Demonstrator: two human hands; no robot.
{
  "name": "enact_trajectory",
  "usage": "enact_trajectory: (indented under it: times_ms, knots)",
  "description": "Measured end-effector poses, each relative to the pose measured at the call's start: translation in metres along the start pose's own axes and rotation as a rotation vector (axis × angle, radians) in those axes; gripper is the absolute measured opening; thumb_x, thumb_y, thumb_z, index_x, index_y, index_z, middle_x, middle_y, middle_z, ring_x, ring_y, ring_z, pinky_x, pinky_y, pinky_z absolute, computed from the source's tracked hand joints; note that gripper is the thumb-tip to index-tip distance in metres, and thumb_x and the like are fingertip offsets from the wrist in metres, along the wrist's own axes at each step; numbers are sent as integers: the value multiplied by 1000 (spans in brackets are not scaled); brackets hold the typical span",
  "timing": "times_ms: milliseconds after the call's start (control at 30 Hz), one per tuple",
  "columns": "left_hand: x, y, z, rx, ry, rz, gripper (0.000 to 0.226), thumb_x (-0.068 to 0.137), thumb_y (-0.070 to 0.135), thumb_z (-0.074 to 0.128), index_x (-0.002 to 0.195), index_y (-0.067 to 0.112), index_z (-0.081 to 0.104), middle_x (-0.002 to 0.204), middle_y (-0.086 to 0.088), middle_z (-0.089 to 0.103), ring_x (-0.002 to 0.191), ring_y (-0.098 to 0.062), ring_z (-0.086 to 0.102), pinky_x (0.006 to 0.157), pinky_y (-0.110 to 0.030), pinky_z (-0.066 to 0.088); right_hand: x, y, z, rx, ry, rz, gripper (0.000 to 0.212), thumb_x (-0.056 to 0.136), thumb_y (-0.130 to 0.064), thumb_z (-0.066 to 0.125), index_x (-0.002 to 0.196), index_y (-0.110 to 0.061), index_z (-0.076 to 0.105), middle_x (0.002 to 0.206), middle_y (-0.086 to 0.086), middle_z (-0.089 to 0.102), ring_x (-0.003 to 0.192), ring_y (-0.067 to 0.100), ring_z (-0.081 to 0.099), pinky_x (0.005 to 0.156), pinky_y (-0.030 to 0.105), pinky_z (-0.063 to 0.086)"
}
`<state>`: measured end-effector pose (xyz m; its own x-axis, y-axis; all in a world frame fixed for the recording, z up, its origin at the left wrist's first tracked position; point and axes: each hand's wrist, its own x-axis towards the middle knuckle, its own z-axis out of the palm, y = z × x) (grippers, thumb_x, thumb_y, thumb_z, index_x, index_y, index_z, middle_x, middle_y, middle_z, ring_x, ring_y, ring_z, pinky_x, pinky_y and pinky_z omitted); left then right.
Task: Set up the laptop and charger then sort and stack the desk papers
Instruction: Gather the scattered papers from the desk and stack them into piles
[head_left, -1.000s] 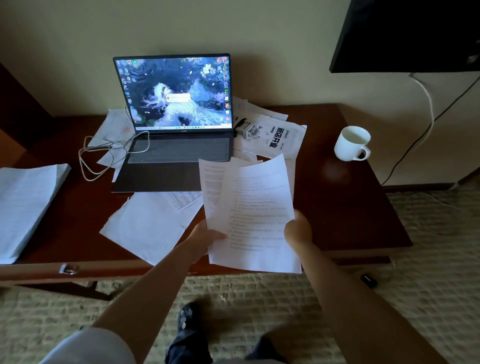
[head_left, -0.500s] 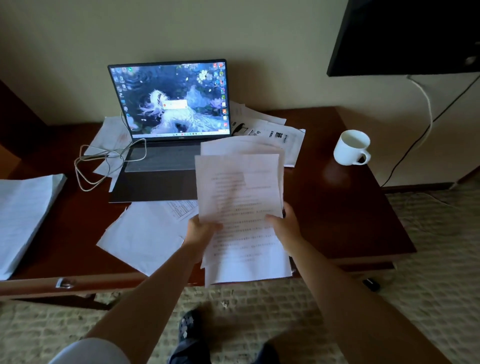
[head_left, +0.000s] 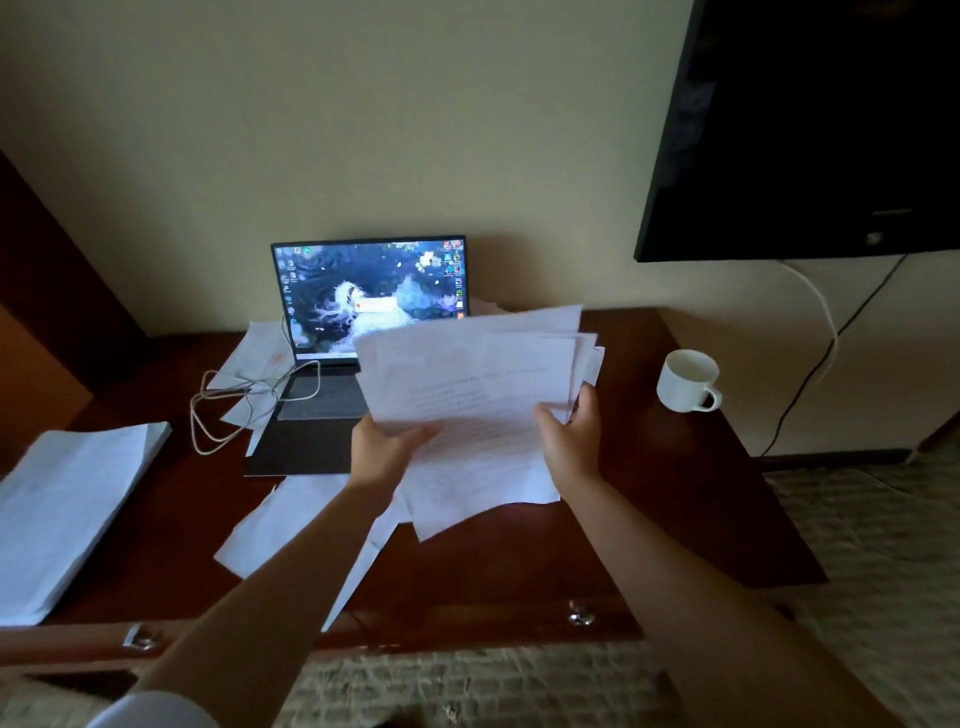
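Observation:
An open laptop (head_left: 363, 291) with a lit screen stands at the back of the dark wooden desk (head_left: 675, 499). A white charger cable (head_left: 228, 400) lies coiled at its left. I hold a loose bundle of printed papers (head_left: 483, 384) over the desk, in front of the laptop's right half. My left hand (head_left: 384, 452) grips the bundle's left side and my right hand (head_left: 571, 436) grips its right side. More loose sheets (head_left: 291, 525) lie on the desk under my left arm. A thick paper stack (head_left: 67, 509) sits at the desk's left end.
A white mug (head_left: 688, 380) stands at the desk's right. A dark television (head_left: 810, 130) hangs on the wall above it, with cables (head_left: 826, 343) running down. More sheets (head_left: 254, 353) lie behind the laptop's left side. Patterned carpet (head_left: 883, 545) lies beyond the desk's right edge.
The bundle has moved away from me, up and toward the laptop, with more sheets gathered into it. The printed sheets right of the laptop are no longer visible. The camera has tilted up.

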<state>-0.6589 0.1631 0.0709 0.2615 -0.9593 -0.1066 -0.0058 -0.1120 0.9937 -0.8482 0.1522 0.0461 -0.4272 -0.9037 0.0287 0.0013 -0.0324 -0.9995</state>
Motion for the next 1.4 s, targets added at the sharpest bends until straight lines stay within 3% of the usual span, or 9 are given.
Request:
enact_trajectory:
  times_ms: [133,333,500,600,700,867,1033,1233,1400]
  knots:
    - [-1,1,-2,-20,59,7,33,71,1,80,97,7,60,87,-2,65,81,-16,64,66,-28,53,-2,-8,11,34,5,-58,41,84,-5,58,123,-15,50,121,0,61,107,14,59,90,30,48]
    - [-8,-4,4,-17,97,3,22,76,4,77,82,16,59,85,-1,63,78,-15,60,63,-29,50,-8,4,16,1,27,-47,40,86,-6,56,124,-17,50,124,6,60,112,21,58,93,37,50]
    - [-8,-36,3,63,73,-176,21,78,9,76,95,11,62,90,-2,64,90,-23,61,77,-36,51,-17,29,10,-180,-136,102,46,85,2,52,128,-14,50,122,5,62,111,23,59,90,32,48]
    - [-5,-40,9,15,72,-153,18,79,10,75,92,12,63,93,-4,67,89,-22,65,75,-37,55,-19,33,0,-239,-26,110,42,86,0,51,127,-9,50,121,6,63,109,25,59,87,29,46]
    - [-3,-49,19,130,-20,-169,22,84,9,69,104,7,61,93,-3,65,83,-17,64,65,-27,52,-11,39,-14,-377,15,130,48,87,-4,46,133,-14,43,124,9,60,111,31,59,92,42,49]
    - [-9,-95,44,513,-285,-284,41,85,-10,45,119,8,58,100,0,63,86,-15,60,64,-23,50,0,62,-48,-678,5,286,54,87,-3,39,139,-17,33,126,8,58,109,35,58,83,39,50]
    - [-8,-120,61,715,-389,-255,29,90,0,54,115,12,61,98,-1,63,82,-15,62,64,-24,54,7,91,-71,-941,43,259,46,84,-5,46,129,-13,39,121,13,59,110,36,57,90,45,48]
    - [-6,-136,56,655,-360,-331,26,90,-3,51,110,6,64,102,-12,64,93,-30,64,84,-42,57,-8,107,-73,-1117,123,260,71,75,-8,67,138,-18,34,136,13,39,125,33,34,102,43,29]
    - [-4,-131,32,583,-286,-403,22,89,-2,55,106,10,62,96,-10,64,85,-25,64,81,-36,57,-17,109,-43,-1120,-5,185,63,79,-8,64,137,-16,41,143,13,30,131,32,25,107,40,25]
